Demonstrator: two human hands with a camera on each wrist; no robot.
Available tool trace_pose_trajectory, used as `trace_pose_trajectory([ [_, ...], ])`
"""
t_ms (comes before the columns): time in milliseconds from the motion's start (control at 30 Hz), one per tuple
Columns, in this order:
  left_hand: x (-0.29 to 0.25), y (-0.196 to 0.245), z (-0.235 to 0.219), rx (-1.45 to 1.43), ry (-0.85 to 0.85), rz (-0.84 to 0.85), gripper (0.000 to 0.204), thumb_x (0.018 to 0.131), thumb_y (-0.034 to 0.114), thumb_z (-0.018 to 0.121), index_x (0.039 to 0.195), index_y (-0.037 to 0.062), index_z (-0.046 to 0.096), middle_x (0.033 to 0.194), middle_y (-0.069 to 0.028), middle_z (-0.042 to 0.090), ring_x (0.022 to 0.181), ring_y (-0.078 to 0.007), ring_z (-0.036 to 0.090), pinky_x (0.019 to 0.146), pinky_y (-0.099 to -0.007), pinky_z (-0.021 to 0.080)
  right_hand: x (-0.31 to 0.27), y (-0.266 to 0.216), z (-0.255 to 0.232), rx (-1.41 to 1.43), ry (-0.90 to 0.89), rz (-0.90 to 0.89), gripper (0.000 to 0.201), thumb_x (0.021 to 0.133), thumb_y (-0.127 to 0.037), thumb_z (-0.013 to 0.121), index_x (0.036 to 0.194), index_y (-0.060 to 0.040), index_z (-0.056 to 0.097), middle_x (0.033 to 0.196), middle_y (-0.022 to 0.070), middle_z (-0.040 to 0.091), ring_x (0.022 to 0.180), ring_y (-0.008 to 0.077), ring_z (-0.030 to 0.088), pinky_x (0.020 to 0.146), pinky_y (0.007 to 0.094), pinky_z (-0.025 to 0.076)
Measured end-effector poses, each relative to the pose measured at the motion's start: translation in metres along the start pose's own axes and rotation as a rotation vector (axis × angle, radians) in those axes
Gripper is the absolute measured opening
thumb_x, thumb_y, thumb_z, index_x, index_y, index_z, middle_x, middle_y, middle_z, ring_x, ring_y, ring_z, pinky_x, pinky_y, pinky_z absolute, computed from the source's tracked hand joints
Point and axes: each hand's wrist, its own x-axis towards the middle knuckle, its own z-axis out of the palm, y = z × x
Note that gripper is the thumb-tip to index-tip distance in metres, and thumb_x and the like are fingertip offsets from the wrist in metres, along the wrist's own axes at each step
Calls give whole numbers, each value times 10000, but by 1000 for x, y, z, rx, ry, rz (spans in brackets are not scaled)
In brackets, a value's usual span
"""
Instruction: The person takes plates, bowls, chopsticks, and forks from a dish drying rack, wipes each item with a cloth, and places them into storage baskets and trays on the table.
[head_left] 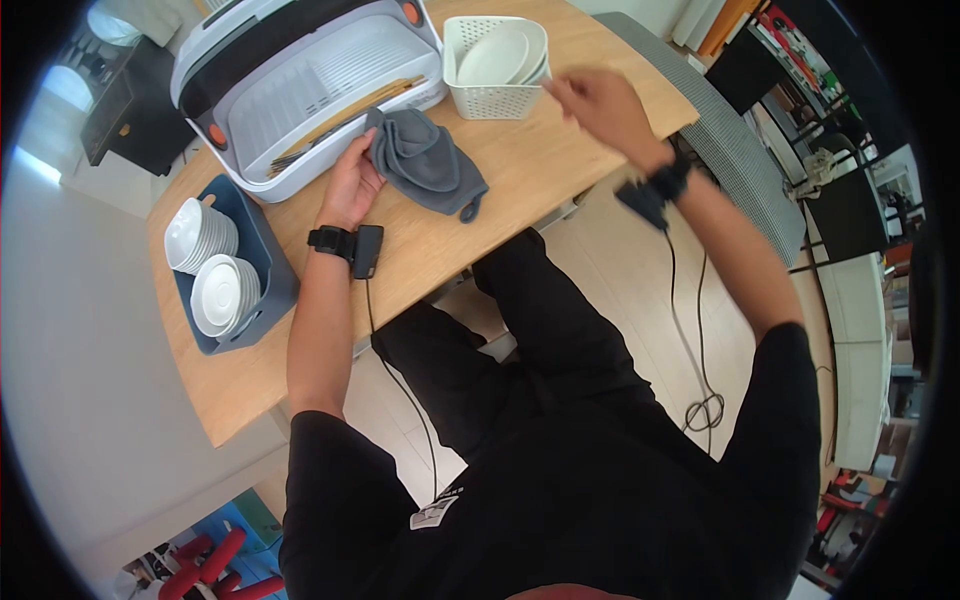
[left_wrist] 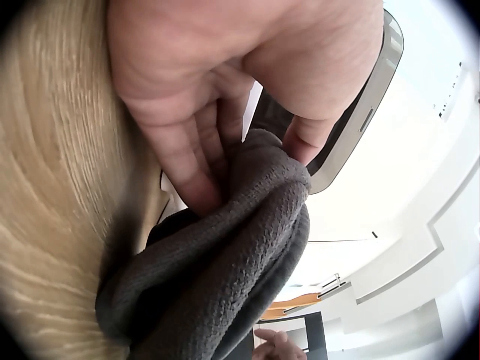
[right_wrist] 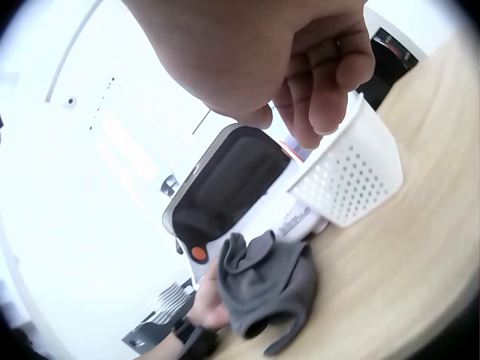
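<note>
My left hand (head_left: 350, 187) pinches a folded dark grey cloth (head_left: 428, 165) at its left end, between thumb and fingers. In the left wrist view the thick, soft folds of the cloth (left_wrist: 225, 270) hang from the fingertips, low over the wood. My right hand (head_left: 605, 108) is in the air just right of a white perforated basket (head_left: 497, 103), its fingers loosely bent and holding nothing. White plates (head_left: 497, 52) stand inside that basket. In the right wrist view the fingertips of the right hand overlap the rim of the basket (right_wrist: 349, 176).
A white dish box (head_left: 310, 160) with a raised dark lid stands at the back left, wooden chopsticks (head_left: 350, 112) along its front. Left of it, a blue-grey bin (head_left: 270, 315) holds stacked white bowls (head_left: 225, 290). The wooden table's (head_left: 245, 395) front edge runs before my legs.
</note>
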Motion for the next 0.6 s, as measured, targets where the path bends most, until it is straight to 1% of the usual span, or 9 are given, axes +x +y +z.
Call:
trace_pose_trajectory([
  [67, 2, 1, -4, 4, 7, 17, 278, 987, 236, 549, 1166, 31, 608, 1085, -59, 682, 969, -153, 657, 867, -310, 529, 52, 9, -7, -359, 74, -214, 378, 980, -372, 558, 1010, -18, 690, 674, 31, 675, 583, 88, 635, 485, 237, 473],
  [133, 2, 2, -4, -8, 3, 22, 284, 990, 238, 545, 1171, 28, 604, 1092, -60, 680, 977, -155, 654, 876, -314, 528, 89, 19, 4, -516, 452, -403, 329, 821, -310, 708, 727, 5, 711, 716, 161, 701, 597, 249, 671, 560, 350, 522],
  [167, 3, 2, -4, -4, -5, 25, 286, 991, 239, 543, 1174, 28, 603, 1098, -59, 678, 980, -154, 653, 880, -316, 527, 101, 8, 1, -523, 448, -410, 329, 821, -310, 708, 727, 5, 711, 716, 161, 701, 597, 249, 671, 560, 350, 522],
  [233, 3, 1, -6, -10, -15, 17, 289, 996, 240, 533, 1181, 28, 599, 1119, -61, 674, 991, -154, 650, 885, -320, 526, 121, -17, -11, -441, -217, 235, 278, 773, -261, 715, 758, 16, 720, 797, 193, 720, 673, 272, 706, 580, 367, 540],
  [333, 2, 1, -3, -38, -23, 36, 289, 1002, 239, 521, 1183, 27, 598, 1118, -64, 677, 992, -154, 653, 882, -321, 528, 140, -12, 3, -610, -287, 228, 247, 736, -218, 704, 773, 26, 724, 796, 190, 722, 696, 289, 711, 602, 381, 550],
  [367, 1, 2, -3, -47, -17, 37, 289, 1002, 239, 521, 1183, 27, 598, 1118, -64, 677, 992, -154, 653, 882, -321, 528, 150, -8, 8, -378, -351, 350, 260, 714, -209, 709, 789, 40, 717, 784, 198, 714, 698, 304, 704, 603, 404, 544],
  [400, 2, 3, -4, -48, -39, 43, 291, 1004, 238, 517, 1186, 24, 596, 1113, -67, 678, 991, -154, 655, 881, -324, 530, 156, -7, 13, -386, -365, 349, 260, 714, -209, 709, 789, 40, 717, 784, 198, 714, 698, 304, 704, 603, 404, 544],
  [533, 4, 1, -8, -71, -46, 37, 294, 1007, 237, 511, 1188, 20, 593, 1098, -69, 684, 982, -156, 660, 881, -332, 534, 180, 19, 29, -714, -490, 251, 225, 770, -186, 655, 780, 29, 717, 799, 154, 728, 684, 268, 698, 592, 385, 533],
  [600, 3, 1, -5, -84, -31, 47, 289, 1008, 233, 511, 1186, 20, 593, 1099, -68, 683, 981, -156, 660, 882, -330, 535, 183, 27, 31, -339, -445, 410, 203, 792, -162, 635, 782, 27, 708, 750, 131, 719, 664, 236, 686, 589, 385, 529],
])
